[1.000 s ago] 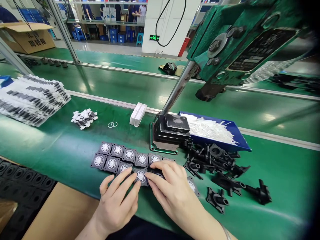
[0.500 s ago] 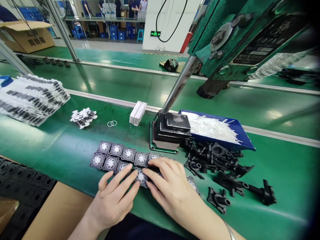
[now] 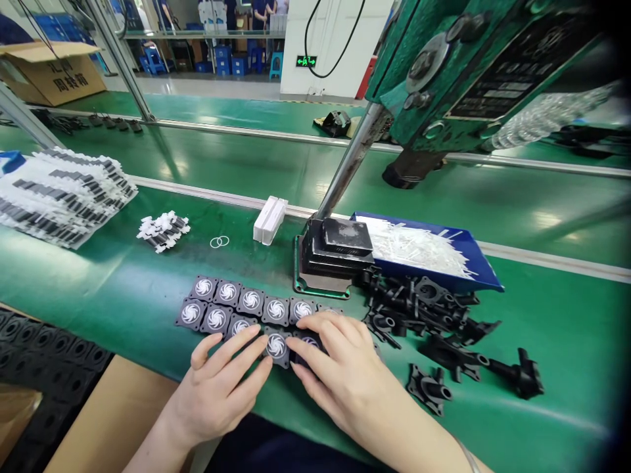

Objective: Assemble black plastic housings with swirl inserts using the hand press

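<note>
Square black plates with white swirl emblems [image 3: 252,301] lie in two close rows on the green bench. My left hand [image 3: 221,384] has its fingers spread over the near row, their tips at the left edge of one swirl plate [image 3: 277,347]. From the other side, my right hand [image 3: 348,368] reaches over the row with fingers apart, its fingertips by the right edge of that same plate. Another plate [image 3: 310,339] shows partly beneath the right fingers. The right hand hides the rows' right end.
A green press [image 3: 434,79] rises above its black base [image 3: 340,253]. Behind the base is a blue tray [image 3: 486,266] of white strips; black plastic parts [image 3: 428,305] lie to its right. White-and-black pieces [image 3: 163,230], two rings [image 3: 219,242] and white blocks [image 3: 269,220] sit farther back.
The view has shifted slightly. My right fingers have lifted and spread a little, showing more of the plate beneath them. My left hand stays at the near row.
</note>
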### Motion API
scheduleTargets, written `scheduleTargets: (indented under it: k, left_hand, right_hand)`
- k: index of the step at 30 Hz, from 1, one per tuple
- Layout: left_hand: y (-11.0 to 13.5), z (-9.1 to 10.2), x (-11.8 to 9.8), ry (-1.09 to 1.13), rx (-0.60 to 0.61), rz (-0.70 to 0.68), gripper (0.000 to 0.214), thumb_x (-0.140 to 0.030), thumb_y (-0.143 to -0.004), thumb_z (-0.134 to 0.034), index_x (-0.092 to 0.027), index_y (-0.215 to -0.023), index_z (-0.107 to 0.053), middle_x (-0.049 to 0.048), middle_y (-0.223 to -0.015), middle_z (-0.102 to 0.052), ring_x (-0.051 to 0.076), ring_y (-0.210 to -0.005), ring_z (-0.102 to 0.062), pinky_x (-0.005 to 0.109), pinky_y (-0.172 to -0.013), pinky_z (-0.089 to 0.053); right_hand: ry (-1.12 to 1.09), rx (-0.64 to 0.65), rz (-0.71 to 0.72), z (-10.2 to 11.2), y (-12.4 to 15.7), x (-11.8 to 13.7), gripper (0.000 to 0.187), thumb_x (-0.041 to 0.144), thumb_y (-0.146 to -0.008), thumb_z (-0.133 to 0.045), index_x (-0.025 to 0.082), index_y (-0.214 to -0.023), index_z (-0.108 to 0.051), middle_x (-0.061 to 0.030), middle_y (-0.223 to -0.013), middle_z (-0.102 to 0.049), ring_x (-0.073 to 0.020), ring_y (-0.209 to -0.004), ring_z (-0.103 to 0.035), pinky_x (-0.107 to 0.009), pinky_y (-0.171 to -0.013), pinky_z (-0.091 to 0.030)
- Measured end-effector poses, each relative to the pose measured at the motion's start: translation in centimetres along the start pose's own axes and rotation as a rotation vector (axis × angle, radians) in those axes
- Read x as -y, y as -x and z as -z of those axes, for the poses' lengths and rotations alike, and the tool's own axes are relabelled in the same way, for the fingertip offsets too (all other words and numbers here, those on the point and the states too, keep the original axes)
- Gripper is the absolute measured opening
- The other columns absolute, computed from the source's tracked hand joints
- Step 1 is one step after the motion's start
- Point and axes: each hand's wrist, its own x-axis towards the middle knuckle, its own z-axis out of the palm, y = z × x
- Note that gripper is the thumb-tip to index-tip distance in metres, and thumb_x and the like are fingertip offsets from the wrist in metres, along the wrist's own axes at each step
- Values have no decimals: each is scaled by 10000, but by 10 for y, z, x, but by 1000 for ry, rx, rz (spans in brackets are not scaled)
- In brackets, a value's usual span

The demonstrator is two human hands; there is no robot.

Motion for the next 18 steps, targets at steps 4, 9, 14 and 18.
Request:
scheduleTargets:
  k: [4,9,14,18]
  left_hand:
    - [0,0,-1,-5,9,-11,283,-134,-900,-554,-192,-1132,-706,50,-1264,-705,217,-1327,-540,385,-1203,-162]
    - [-3,10,-3,-64,-81,37,256,-114,-880,-568,-187,-1084,-705,56,-1158,-751,218,-1226,-620,402,-1175,-190]
    - [-8,16,-6,-125,-172,163,239,-171,-858,-636,-174,-1094,-674,96,-1089,-764,276,-1166,-650,447,-1092,-281]
    - [-19,15,-12,-104,-132,182,357,-296,-887,-657,-160,-1213,-606,135,-1180,-725,319,-1235,-601,463,-1057,-300]
  right_hand:
    - [57,-1,34,-2,2,2,203,195,-964,-531,188,-1107,-675,-124,-1123,-635,-264,-1091,-552,-432,-898,-463]
    - [52,-92,18,13,6,-5,205,148,-948,-562,142,-1135,-646,-145,-1126,-633,-265,-1079,-568,-426,-888,-451]
    - [86,-188,-111,31,34,-29,251,213,-956,-562,204,-1203,-611,-130,-1164,-611,-266,-1075,-585,-434,-890,-455]
    - [99,-206,-244,31,71,-50,328,355,-981,-536,225,-1281,-563,-138,-1220,-573,-280,-1104,-583,-439,-913,-477]
